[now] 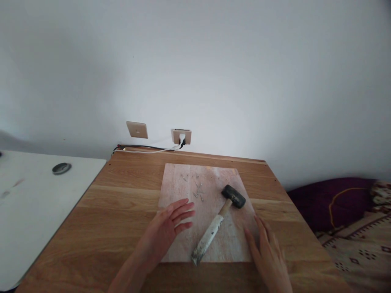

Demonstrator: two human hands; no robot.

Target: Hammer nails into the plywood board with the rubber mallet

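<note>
Black-headed hammer with a white-coated wooden handle (214,226): lying diagonally between the fingers of the left hand (165,228) and the right hand (269,253), on a pale, pinkish square board (171,191); its grip is pointing to the near side, probably for easy reach.
Small silvery nails (200,192): lying loosely just beyond the left fingertips, apparently being kept clear of the hammer's head.
Left fingers: extending slightly apart, gripping nothing, apparently hovering over the board's left part.
Right fingers: lying close together, thumb spreading away, resting at the board's right edge, seemingly steadying it; pressure cannot be judged.
Brown wood-grain table (116,219): supporting the board below the fingers, presumably serving as a flat base.
</note>
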